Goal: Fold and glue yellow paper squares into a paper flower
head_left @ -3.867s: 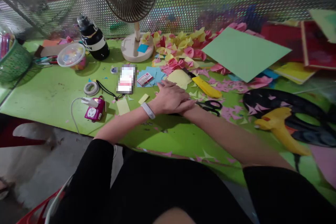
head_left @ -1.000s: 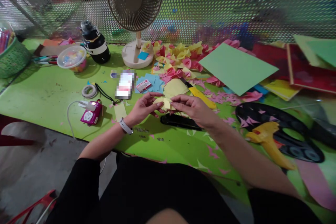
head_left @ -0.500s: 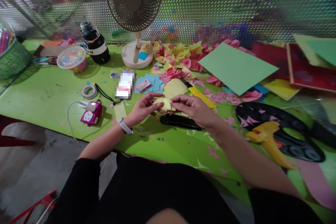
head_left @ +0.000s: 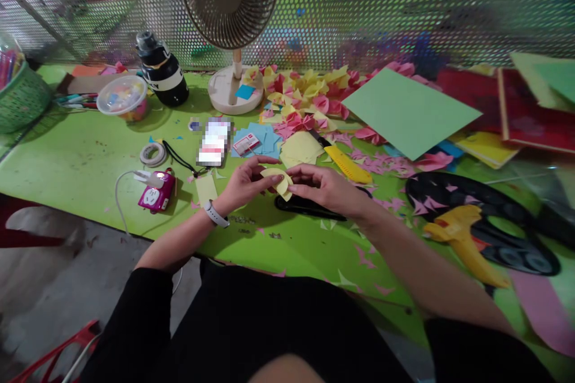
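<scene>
A yellow paper flower piece point(head_left: 279, 181), made of overlapping petals, is held between my two hands above the green table. My left hand point(head_left: 250, 182) pinches its left side with thumb and fingers. From the right, my right hand point(head_left: 321, 187) grips the petals at the lower right edge. Below my right hand lies a black stapler-like tool point(head_left: 303, 206), partly hidden by the hand. Just beyond my hands sits a stack of pale yellow paper pieces point(head_left: 300, 149), with a yellow box cutter point(head_left: 345, 161) beside it.
A fan point(head_left: 233, 90) and a black bottle point(head_left: 164, 75) stand at the back. Pink and yellow paper flowers point(head_left: 309, 90) are heaped near a green paper sheet point(head_left: 411, 114). A phone point(head_left: 215, 142) and purple socket adapter point(head_left: 157, 191) lie left; a yellow glue gun point(head_left: 471, 245) lies right.
The yellow paper piece has turned in my hands, and its petals now fan apart, one pointing downward. My right hand has shifted its fingers slightly. The camera view moved a little.
</scene>
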`<action>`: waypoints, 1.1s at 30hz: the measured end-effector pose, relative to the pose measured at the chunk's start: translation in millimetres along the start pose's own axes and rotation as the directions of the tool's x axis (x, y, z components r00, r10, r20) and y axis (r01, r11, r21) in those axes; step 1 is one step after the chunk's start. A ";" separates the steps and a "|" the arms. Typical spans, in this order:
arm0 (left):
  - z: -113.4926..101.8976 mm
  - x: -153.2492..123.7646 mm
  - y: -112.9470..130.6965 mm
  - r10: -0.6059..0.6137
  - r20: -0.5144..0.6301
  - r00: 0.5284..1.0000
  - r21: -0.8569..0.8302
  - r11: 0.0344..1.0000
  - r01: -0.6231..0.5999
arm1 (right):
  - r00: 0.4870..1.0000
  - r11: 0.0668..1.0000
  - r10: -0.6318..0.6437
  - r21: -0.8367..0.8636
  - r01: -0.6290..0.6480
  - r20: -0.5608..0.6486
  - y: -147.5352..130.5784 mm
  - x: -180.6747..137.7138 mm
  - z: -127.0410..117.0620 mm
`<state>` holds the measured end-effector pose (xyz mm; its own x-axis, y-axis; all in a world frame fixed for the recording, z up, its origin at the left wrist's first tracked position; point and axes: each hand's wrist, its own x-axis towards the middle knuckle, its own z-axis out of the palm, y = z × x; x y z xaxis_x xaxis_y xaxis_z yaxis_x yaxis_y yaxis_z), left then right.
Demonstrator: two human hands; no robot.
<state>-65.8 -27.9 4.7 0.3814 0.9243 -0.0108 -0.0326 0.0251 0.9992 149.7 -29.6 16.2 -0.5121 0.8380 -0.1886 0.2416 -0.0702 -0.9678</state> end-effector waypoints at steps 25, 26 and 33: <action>-7.9 -3.7 8.8 0.032 0.303 0.952 -0.041 0.999 -0.020 | 0.994 0.970 0.103 0.221 -0.106 0.027 -1.9 3.0 4.1; -7.5 -3.7 8.1 0.033 0.297 0.954 -0.051 0.999 -0.018 | 0.994 0.968 0.103 0.227 -0.107 0.026 -1.6 3.6 4.8; -4.6 -1.4 1.2 0.001 0.175 0.985 -0.014 1.000 0.002 | 0.997 0.980 0.048 0.189 -0.058 0.055 -9.4 1.6 4.8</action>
<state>-70.7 -27.4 5.7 0.5373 0.8434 -0.0027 -0.0451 0.0319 0.9985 142.7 -30.2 24.1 -0.5447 0.8023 -0.2441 0.1111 -0.2195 -0.9693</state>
